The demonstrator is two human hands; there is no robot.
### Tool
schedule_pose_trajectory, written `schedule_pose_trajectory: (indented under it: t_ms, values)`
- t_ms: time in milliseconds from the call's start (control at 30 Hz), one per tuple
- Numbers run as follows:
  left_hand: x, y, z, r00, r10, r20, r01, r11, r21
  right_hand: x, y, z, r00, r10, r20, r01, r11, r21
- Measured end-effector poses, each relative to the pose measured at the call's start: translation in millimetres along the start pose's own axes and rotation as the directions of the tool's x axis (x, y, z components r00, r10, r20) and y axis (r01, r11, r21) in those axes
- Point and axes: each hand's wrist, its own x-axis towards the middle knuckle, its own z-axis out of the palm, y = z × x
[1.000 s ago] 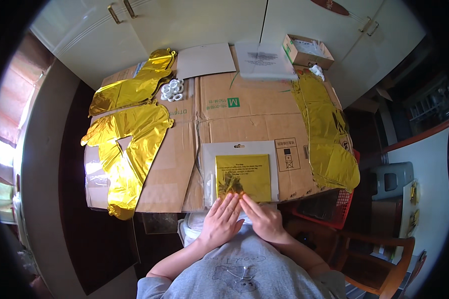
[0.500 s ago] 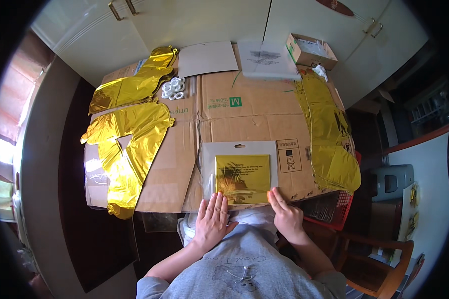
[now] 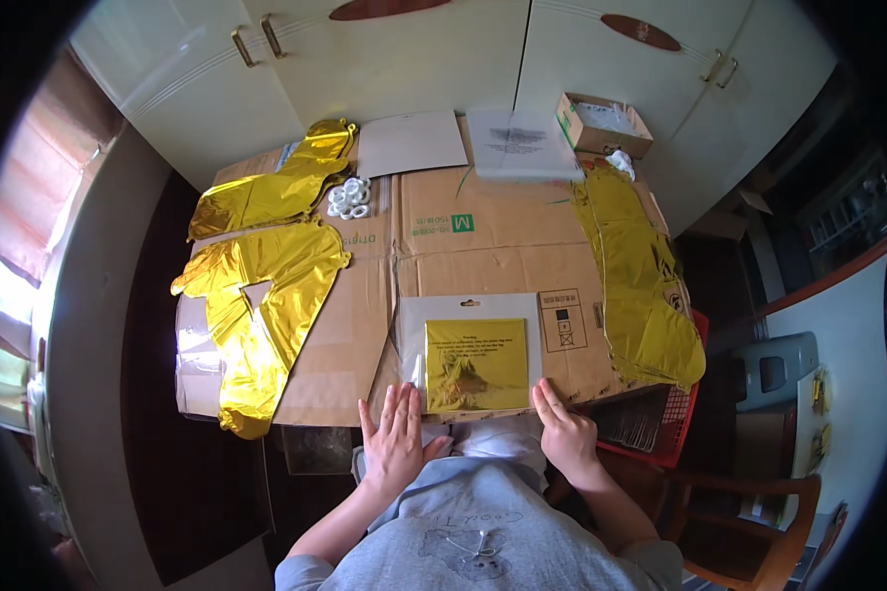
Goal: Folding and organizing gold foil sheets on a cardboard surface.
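A clear plastic packet (image 3: 471,307) with a hang hole at its top lies flat at the near edge of the cardboard. Inside it, a square of folded gold foil (image 3: 475,364) shows through, under dark print. My left hand (image 3: 392,445) rests at the packet's lower left corner, fingers stretched and slightly spread, holding nothing. At the lower right corner, my right hand (image 3: 568,433) touches the packet's edge with two fingers extended; the others are curled under and I see nothing in them.
Flat gold foil balloons (image 3: 266,295) cover the left side, and more gold foil (image 3: 641,286) lies on the right. White rings (image 3: 349,198), a grey card (image 3: 411,145), a stack of clear bags (image 3: 520,145) and a small open box (image 3: 603,126) sit toward the back.
My left hand has slid left off the gold square toward the packet's edge, fingers spreading. The right hand stays at the lower right corner. The view has tilted up slightly.
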Motion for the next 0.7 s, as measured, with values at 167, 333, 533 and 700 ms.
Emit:
schedule_pose_trajectory:
  t_ms: [167,333,533,700]
  values:
    - [20.2,-20.1,-4.1,0.987,-0.143,-0.069,0.118,0.951,-0.285,12.9,8.9,-2.5,0.987,0.072,-0.146,-0.029,0.96,0.279]
    - [54.8,-31.2,-4.9,0.97,-0.242,0.021,0.187,0.689,-0.7,27.2,7.8,-0.9,0.971,0.231,-0.068,-0.171,0.861,0.479]
    - [75.9,-38.4,-10.4,0.942,-0.163,0.293,0.326,0.237,-0.915,22.9,13.7,8.0,0.966,0.258,-0.029,-0.208,0.836,0.508]
    - [78.3,-44.4,-4.8,0.982,-0.038,0.185,0.184,-0.024,-0.983,37.0,13.0,4.5,0.892,0.45,0.032,-0.258,0.45,0.855]
